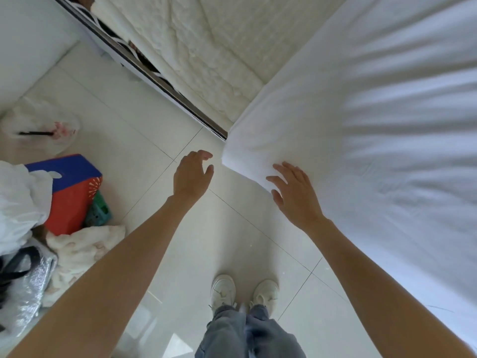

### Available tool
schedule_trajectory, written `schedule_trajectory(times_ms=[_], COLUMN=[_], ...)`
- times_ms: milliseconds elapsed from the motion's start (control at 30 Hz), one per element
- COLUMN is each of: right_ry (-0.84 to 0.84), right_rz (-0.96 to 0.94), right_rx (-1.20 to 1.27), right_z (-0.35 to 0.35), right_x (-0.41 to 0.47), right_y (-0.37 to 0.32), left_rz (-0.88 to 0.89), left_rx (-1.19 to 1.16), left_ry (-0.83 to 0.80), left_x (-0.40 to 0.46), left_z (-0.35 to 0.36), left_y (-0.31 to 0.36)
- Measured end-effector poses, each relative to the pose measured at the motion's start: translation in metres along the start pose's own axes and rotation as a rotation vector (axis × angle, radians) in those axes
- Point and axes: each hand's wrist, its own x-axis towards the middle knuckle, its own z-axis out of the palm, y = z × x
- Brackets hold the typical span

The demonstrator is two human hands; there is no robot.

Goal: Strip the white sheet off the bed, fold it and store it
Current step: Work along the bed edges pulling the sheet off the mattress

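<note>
At the corner of the bed, the white sheet [374, 104] still lies spread over the mattress [206, 47], its corner hanging just off the edge above the tiled floor [144, 130]. The right hand [294, 195] rests flat on that hanging corner, fingers [281, 167] splayed and released, touching the cloth but not gripping it. The left hand [192, 177] hovers just beside the corner, apart from the cloth, fingers loosely curled and holding nothing. The step in hand looks like taking hold of this corner to begin stripping, so the task seems barely begun. To do it well, the right hand should pinch the corner firmly through its whole thickness rather than slide over the top, while the left hand comes in under the edge to lift it free of the mattress. Pulling up and toward the body, along the line of the wrinkles, should spare the cloth from snagging. The clutter by the wall, a red and blue box [69, 189] and some bags [20, 280], is best kept clear of the trailing sheet.
</note>
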Motion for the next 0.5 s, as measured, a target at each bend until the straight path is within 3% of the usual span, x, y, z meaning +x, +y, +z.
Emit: schedule_trajectory(times_ms=[133, 267, 400, 500], right_ry=[0.066, 0.088, 0.181, 0.129], right_rz=[0.164, 0.274, 0.394, 0.470], right_rx=[0.106, 0.132, 0.192, 0.292], right_z=[-0.058, -0.109, -0.126, -0.119], right_x=[0.022, 0.074, 0.151, 0.212], right_y=[0.023, 0.063, 0.123, 0.170], left_rz=[0.159, 0.277, 0.195, 0.065], left_rx=[-0.131, -0.118, -0.080, -0.025], left_ry=[-0.022, -0.064, -0.164, -0.285], left_x=[0.024, 0.081, 0.153, 0.197], left_z=[-0.034, -0.054, -0.037, -0.008], left_y=[0.060, 0.132, 0.192, 0.216])
